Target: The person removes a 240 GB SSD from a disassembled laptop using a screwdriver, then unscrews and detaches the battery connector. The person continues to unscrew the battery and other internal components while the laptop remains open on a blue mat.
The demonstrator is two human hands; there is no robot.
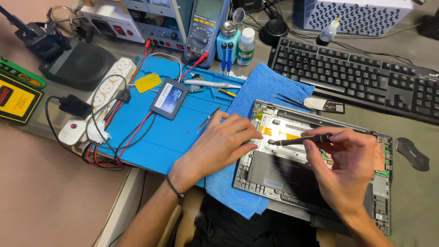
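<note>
The opened laptop [315,169] lies base-up on a blue towel [256,91], which overlaps the right edge of a blue work mat [155,137]; the towel appears placed to cushion the casing against the desk. The left hand [219,146] rests flat, palm down, on the laptop's left edge and the towel, fingers loosely spread and closed on nothing; its position suggests it is steadying the chassis. A dark band sits at that wrist. The right hand [347,164] holds a black screwdriver [299,139] with yellow markings, pinched between thumb and fingertips near the handle end, the shaft lying nearly level and its tip pointing left toward the orange ribbon cable [274,132] inside the chassis, just beside the left fingertips. Whether the tip touches a screw cannot be told. The dark battery [283,176] fills the lower interior; a green circuit board [386,160] shows at the right edge. On the mat, well clear of the hands, lie a black solid-state drive [169,98], a yellow pick [147,83] and red and black test leads [132,132], kept within reach. Tweezers [288,99] rest on the towel above the laptop. A multimeter [204,29], a white power strip [109,84] and a black keyboard [361,77] stand along the rear of the desk.
</note>
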